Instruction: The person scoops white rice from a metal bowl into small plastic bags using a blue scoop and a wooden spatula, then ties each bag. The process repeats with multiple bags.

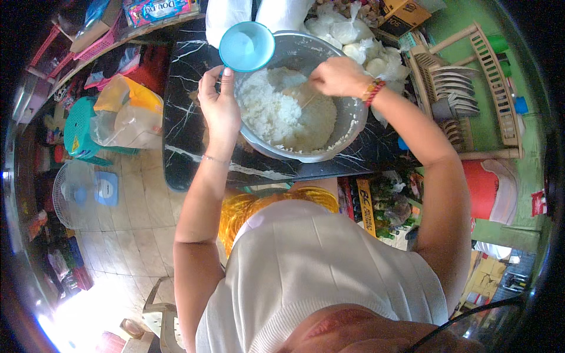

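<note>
My left hand point(219, 95) grips the handle of a light-blue plastic dipper point(247, 46), its round bowl over the left rim of a large metal basin point(303, 155). White, crumbly grated material point(269, 108) lies in the basin, with a duller, wetter-looking part at the right. My right hand point(334, 77) is over the right side of the basin, its fingers closed on a thin wooden tool point(307, 100), perhaps a spoon or spatula, whose lower end is in the material. The basin stands on a black, white-veined marble-look table point(194, 145).
Knotted plastic bags with whitish contents point(353, 33) lie behind the basin. A dish rack point(494, 84) with plates point(454, 84) stands at the right. At the left are a green plastic stool point(79, 128), a plastic bag point(137, 123) and a fan point(73, 194).
</note>
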The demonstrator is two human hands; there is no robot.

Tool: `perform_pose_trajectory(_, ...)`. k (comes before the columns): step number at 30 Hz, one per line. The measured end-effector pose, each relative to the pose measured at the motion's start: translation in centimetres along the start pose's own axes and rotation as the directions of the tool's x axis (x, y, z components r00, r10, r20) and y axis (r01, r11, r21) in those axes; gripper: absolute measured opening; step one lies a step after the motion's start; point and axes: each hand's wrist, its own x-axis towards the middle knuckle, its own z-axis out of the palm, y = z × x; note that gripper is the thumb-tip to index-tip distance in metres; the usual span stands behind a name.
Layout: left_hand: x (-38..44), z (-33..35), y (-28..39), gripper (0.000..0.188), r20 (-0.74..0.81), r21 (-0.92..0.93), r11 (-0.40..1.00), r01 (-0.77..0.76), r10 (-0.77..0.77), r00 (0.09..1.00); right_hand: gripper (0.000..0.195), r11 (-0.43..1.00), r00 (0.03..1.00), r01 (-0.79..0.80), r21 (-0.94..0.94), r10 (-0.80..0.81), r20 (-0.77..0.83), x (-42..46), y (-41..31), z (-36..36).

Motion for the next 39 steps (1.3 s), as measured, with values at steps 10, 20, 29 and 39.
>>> perform_pose_trajectory(10,0.0,0.0,0.5,0.022,0.021,-0.001,1.0,-0.018,0.018,1.0,0.021,0.932,0.964,0.258,0.256,-0.231,-0.128,0.4,-4.1,1.4)
perform_pose_trajectory(20,0.9,-0.2,1.1,0.021,0.072,-0.098,0.994,0.042,-0.035,0.997,0.024,0.777,0.983,0.174,0.605,-0.171,-0.062,-3.0,-1.1,1.8)
perform_pose_trajectory(29,3.2,0.4,8.8,0.021,0.381,0.213,0.971,-0.11,0.022,0.924,0.029,0.798,0.836,0.059,0.599,0.289,-0.467,-8.1,3.0,-2.7)
perform_pose_trajectory(39,2.4,2.4,8.0,0.028,0.674,-0.179,0.643,0.745,-0.472,0.569,0.052,0.988,0.647,-0.141,-0.066,0.042,-0.761,-8.8,-2.2,0.7)
